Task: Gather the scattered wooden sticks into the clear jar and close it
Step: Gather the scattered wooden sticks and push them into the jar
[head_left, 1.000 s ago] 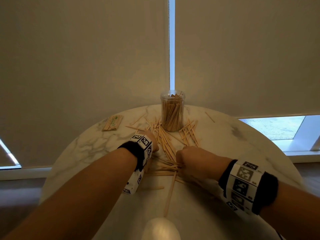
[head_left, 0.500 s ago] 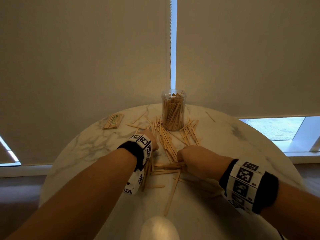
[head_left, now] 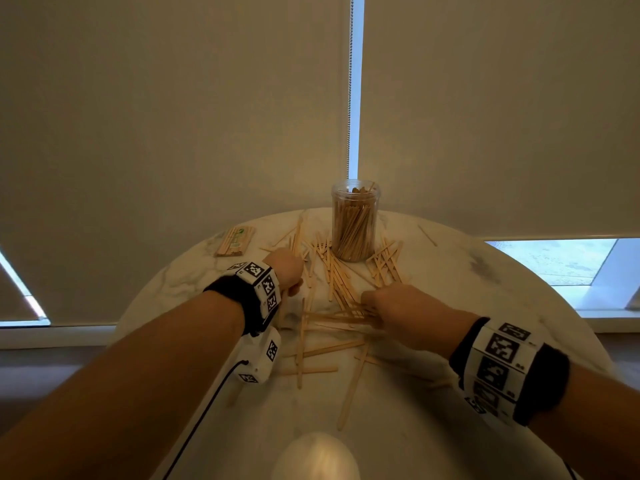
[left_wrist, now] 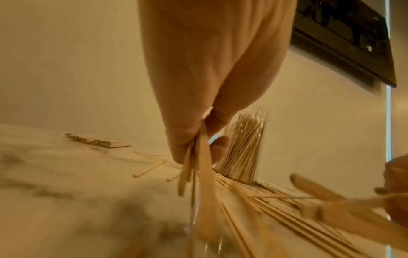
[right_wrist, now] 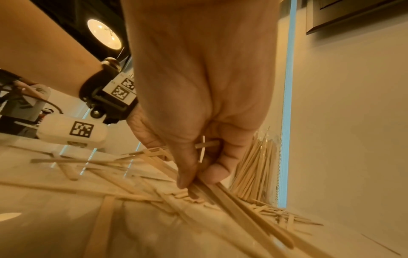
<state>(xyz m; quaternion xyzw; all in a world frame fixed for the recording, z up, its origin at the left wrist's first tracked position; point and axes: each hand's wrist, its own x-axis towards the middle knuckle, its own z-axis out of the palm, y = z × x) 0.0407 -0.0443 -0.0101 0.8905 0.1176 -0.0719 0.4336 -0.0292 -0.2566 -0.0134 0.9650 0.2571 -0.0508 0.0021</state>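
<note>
Since a second ago my left hand (head_left: 285,270) has lifted slightly, fingers (left_wrist: 181,139) now clamped on a few wooden sticks (left_wrist: 198,167). My right hand (head_left: 398,311) pinches more sticks low over the scattered pile (head_left: 341,289) on the worktop (head_left: 450,289). Behind the pile stands the clear jar (head_left: 354,221), lidless and nearly full.

Motion blurs the near wooden sticks (left_wrist: 205,209) in both wrist views.

Loose sticks (head_left: 341,289) crowd the table (head_left: 450,271) before the jar (head_left: 354,221); its right half lies largely bare.
</note>
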